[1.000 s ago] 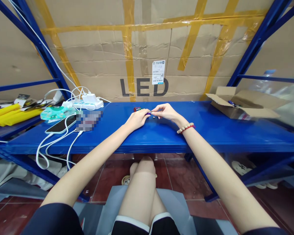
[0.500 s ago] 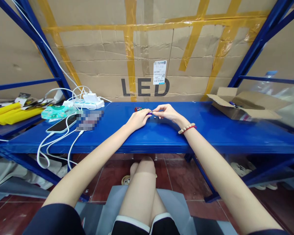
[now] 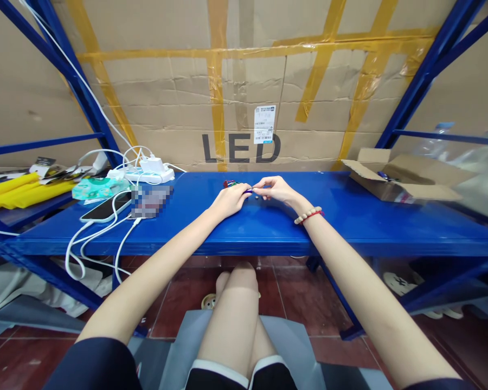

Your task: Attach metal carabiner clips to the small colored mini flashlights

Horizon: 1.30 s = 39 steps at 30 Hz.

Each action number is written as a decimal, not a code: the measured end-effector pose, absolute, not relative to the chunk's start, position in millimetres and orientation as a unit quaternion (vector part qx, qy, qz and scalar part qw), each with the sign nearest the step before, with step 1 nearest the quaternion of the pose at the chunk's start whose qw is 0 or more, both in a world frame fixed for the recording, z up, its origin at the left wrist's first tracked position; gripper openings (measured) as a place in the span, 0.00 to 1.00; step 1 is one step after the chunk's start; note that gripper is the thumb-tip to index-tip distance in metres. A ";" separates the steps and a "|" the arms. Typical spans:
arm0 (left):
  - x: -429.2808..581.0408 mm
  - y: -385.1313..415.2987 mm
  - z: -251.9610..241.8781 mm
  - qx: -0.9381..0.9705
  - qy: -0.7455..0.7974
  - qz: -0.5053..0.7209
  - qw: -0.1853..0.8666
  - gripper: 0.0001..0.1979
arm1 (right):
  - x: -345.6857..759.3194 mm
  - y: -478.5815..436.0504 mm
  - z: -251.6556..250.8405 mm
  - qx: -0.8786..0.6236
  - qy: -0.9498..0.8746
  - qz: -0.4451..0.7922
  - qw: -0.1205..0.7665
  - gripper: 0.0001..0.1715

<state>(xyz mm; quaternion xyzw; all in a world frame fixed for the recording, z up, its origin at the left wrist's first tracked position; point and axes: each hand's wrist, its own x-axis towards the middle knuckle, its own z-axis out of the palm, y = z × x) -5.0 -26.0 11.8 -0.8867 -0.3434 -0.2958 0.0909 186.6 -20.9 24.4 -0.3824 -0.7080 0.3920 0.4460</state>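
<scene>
My left hand (image 3: pixel 231 199) rests on the blue tabletop, its fingers closed on a small, slim dark-blue piece (image 3: pixel 248 190) whose end sticks out past the fingertips. My right hand (image 3: pixel 278 189) meets it from the right, thumb and forefinger pinched together at that end. What the right fingertips pinch is too small to make out. Just behind my left hand lies a small red and green item (image 3: pixel 228 184), partly hidden by the knuckles. A tiny round bit (image 3: pixel 256 197) shows below the right fingertips.
To the left, a phone (image 3: pixel 107 207) with white cables lies before a white power strip (image 3: pixel 162 176) and a teal packet (image 3: pixel 100 188). An opened cardboard box (image 3: pixel 384 189) stands at the right. Behind the blue table (image 3: pixel 179 230) rises a large taped carton (image 3: pixel 166 108).
Both hands hold nearly the same pose, fingertips still together at the small piece. The camera view has shifted slightly.
</scene>
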 end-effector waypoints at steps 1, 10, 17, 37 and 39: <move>-5.0 -26.1 11.7 -0.887 -0.343 -0.294 0.091 0.10 | 186.4 -21.2 24.7 -0.383 -0.707 0.393 0.445 0.25; -5.4 -27.4 12.2 -0.888 -0.341 -0.296 0.085 0.10 | 184.8 -23.0 26.7 -0.379 -0.708 0.397 0.444 0.25; -5.4 -27.5 12.6 -0.888 -0.343 -0.298 0.076 0.10 | 186.6 -21.0 24.6 -0.385 -0.709 0.395 0.440 0.25; -5.3 -28.3 13.9 -0.890 -0.343 -0.293 0.063 0.10 | 188.6 -19.5 22.5 -0.385 -0.708 0.405 0.431 0.23; -5.3 -28.9 14.2 -0.890 -0.343 -0.294 0.061 0.10 | 188.8 -19.5 22.1 -0.381 -0.708 0.407 0.433 0.22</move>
